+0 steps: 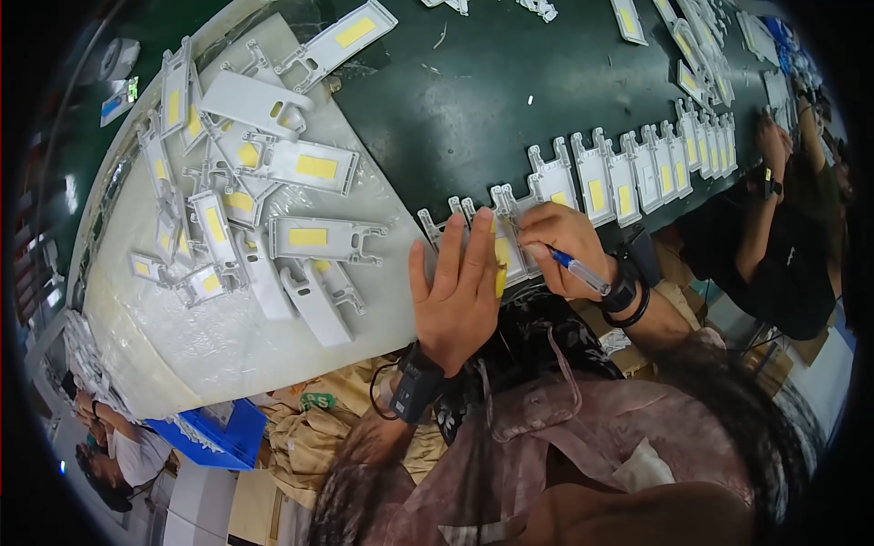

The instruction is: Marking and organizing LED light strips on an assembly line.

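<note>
My left hand [458, 296] lies with its fingers stretched out over white plastic housings at the table's near edge. Beside its index finger is a housing with a yellow label [502, 247], partly hidden by both hands. My right hand [566, 244] is closed around a blue and clear pen [580, 270]. The pen's writing end points toward the same housing, its tip mostly hidden by the fingers. From there a row of similar housings [596, 189] stretches to the right, side by side along the edge, many with yellow labels.
A loose pile of white housings [315, 164] covers the pale, plastic-wrapped surface [364, 341] at left. More housings [696, 45] lie at the far right of the dark green table [473, 100]. A blue bin [214, 441] stands below left. Other people sit at right and lower left.
</note>
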